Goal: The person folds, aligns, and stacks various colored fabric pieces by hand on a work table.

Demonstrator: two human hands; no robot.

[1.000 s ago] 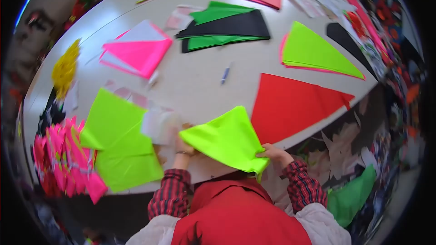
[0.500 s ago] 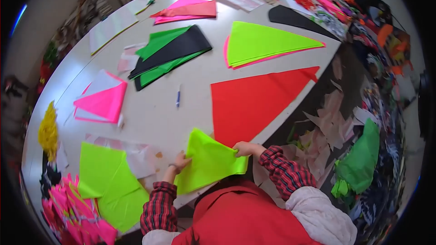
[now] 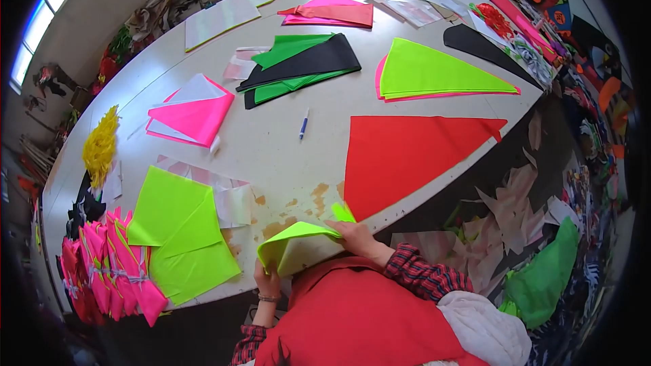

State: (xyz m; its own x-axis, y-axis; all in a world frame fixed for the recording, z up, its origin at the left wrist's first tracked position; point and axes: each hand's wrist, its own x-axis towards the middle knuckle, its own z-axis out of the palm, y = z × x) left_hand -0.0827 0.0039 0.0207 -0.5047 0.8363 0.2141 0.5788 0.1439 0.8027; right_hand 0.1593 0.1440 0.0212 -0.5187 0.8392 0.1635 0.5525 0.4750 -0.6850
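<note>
Yellow-green cloth (image 3: 298, 232) is held at the near table edge, bent over between my hands. My left hand (image 3: 268, 281) grips its lower left corner below the edge. Fingers of my right hand (image 3: 356, 237) close on its right end, where a small flap sticks up. Just beyond my right hand lies a flat red cloth (image 3: 407, 156). To the left of my left hand, yellow-green pieces (image 3: 183, 230) lie spread over thin pale sheets (image 3: 234, 200).
On the white table (image 3: 271, 156) are a pen (image 3: 304, 124), pink and white cloth (image 3: 196, 112), green and black cloth (image 3: 305, 68), a yellow-green stack (image 3: 434, 74) and tied pink bundles (image 3: 119, 268). Scraps (image 3: 512, 210) and green cloth (image 3: 546, 278) lie off the right edge.
The held cloth went from spread out to bent over in a narrow shape. My left hand moved down to the table edge. The view has shifted, too.
</note>
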